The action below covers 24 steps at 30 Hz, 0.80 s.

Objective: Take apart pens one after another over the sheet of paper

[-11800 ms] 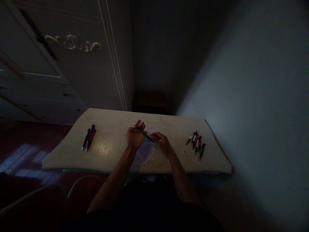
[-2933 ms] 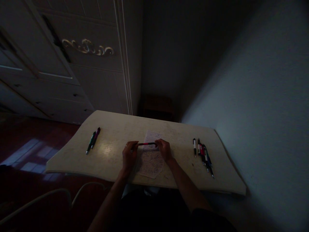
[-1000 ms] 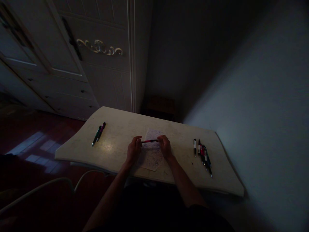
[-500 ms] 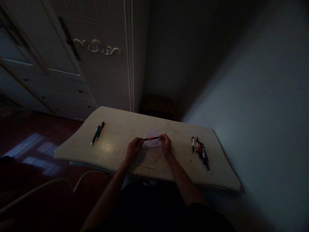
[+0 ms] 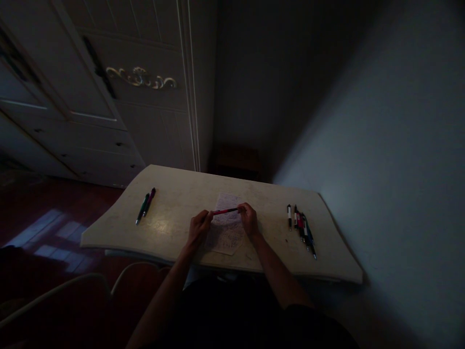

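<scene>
A red and black pen [image 5: 224, 211] is stretched nearly level between my two hands, above a sheet of paper [image 5: 225, 237] covered in scribbles or writing. My left hand [image 5: 199, 226] pinches the pen's left end. At its right end, the fingers of my right hand [image 5: 249, 218] are closed on the black part. To the left on the table lie a green pen [image 5: 142, 209] and a purple pen [image 5: 149, 202], side by side. Several pens [image 5: 304, 229] in black, white, red and green lie in a loose group right of my right hand.
The pale table [image 5: 181, 189] has a curved edge and meets a wall [image 5: 407, 169] on the right. Behind it stands a wooden cabinet [image 5: 156, 126] with a scrolled ornament. A chair [image 5: 83, 300] is at the lower left, in dim light.
My left hand has shifted slightly along the pen to the left and down, and more of the red part shows. The camera view has tilted a little.
</scene>
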Tool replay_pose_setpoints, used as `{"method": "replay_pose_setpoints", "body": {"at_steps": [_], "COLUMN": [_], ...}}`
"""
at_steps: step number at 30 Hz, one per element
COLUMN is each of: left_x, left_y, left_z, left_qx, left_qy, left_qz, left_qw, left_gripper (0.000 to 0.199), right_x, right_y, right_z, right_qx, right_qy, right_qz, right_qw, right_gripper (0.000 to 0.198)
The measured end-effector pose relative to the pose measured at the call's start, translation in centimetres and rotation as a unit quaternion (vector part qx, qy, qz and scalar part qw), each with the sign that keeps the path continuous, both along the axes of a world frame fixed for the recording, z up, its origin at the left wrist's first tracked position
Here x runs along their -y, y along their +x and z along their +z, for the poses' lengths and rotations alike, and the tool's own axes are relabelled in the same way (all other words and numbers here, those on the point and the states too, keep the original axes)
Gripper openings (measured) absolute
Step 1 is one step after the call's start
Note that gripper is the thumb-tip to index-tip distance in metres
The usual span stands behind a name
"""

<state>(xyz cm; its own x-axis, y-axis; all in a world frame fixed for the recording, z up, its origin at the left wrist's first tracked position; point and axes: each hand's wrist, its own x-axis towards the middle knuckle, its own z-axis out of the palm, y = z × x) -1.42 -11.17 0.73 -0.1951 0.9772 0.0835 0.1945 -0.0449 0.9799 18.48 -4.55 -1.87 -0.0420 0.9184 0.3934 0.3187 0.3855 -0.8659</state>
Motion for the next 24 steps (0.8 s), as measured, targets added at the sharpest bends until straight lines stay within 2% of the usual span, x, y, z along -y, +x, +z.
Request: {"method": "replay_pose_setpoints", "body": {"at_steps": [6,11,15,24], "left_x": [0.2,-0.3,-0.5,-0.9], "left_y": [0.1,0.1,0.0,0.1], "left_z": [0.5,-0.4,-0.9,-0.2], "left_qx": [-0.009,-0.002,0.003,0.033], "left_qy": [0.015,0.005,-0.003,0.038], "left_qz": [0.036,0.038,0.066,0.067], "left_qw": [0.999,0.999,0.998,0.997], "left_gripper": [0.048,0.053,0.057,0.036], "right_x": [0.2,0.2,0.3,0.4], "right_y": [-0.1,-0.1,-0.3,-0.5], "right_z": [0.1,0.3,0.4,0.5], "right_qx": [0.001,-0.005,-0.006,-0.025], "right_qy": [0.005,-0.001,0.000,-0.005], "right_qz": [0.017,0.014,0.023,0.043], "right_qw": [1.000,1.000,1.000,0.999], "right_gripper": [0.021,0.023,0.028,0.027]}}
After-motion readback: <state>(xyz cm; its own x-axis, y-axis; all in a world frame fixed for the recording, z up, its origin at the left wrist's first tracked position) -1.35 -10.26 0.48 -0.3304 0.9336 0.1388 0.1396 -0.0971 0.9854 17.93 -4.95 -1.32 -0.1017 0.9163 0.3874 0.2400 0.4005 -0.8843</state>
